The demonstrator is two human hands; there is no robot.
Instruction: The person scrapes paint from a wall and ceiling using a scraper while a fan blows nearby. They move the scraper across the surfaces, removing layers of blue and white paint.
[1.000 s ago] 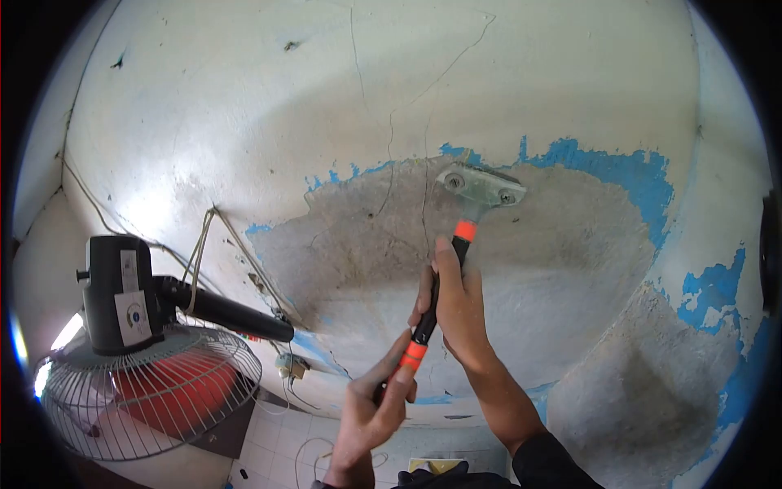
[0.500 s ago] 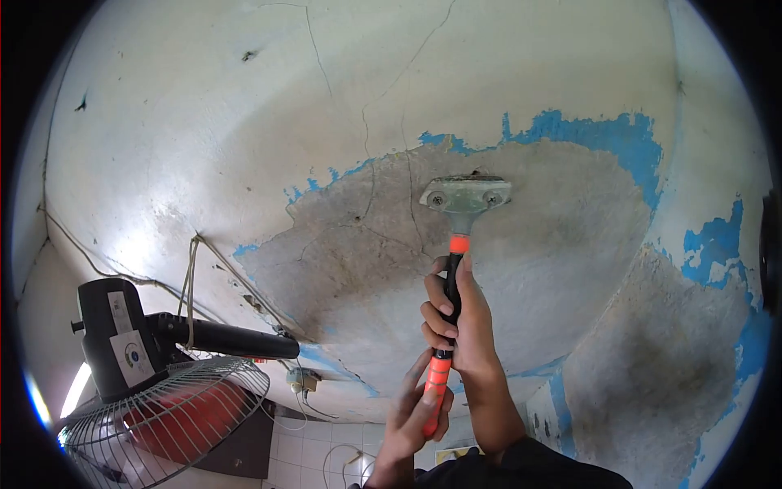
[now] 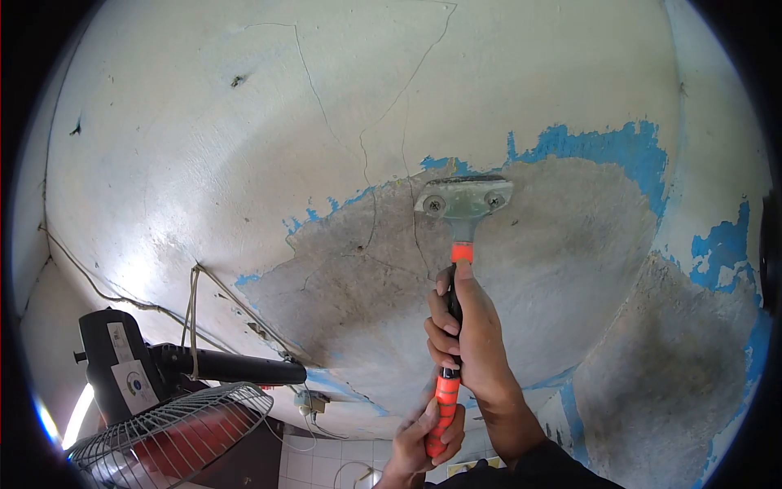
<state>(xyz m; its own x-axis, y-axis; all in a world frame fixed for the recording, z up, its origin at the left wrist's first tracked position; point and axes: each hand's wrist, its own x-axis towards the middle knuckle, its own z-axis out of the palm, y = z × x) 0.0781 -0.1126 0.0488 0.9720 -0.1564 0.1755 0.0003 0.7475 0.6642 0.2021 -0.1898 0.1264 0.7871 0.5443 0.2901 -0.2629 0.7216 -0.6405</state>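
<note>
A long-handled wall scraper (image 3: 463,200) has a wide blade clamped by two screws and an orange-and-black handle. Its blade is at the upper part of a bare grey patch (image 3: 358,285), just below the jagged blue paint edge (image 3: 590,151). Whether the blade presses on the surface is hard to tell. My right hand (image 3: 472,326) wraps the black upper part of the handle, its thumb lying along the shaft. Lower down, my left hand (image 3: 423,432) grips the orange end of the handle.
A black fan with a wire cage (image 3: 175,432) hangs at the lower left, tied with a cord (image 3: 191,314). Cables and a small socket box (image 3: 309,402) sit on the wall nearby. Cracks run through the pale paint (image 3: 269,147). Another grey patch (image 3: 660,375) lies at right.
The scraper has moved up across the grey patch toward the blue paint edge, with both hands still on its handle. The view has shifted slightly, so the wall and fan appear lower.
</note>
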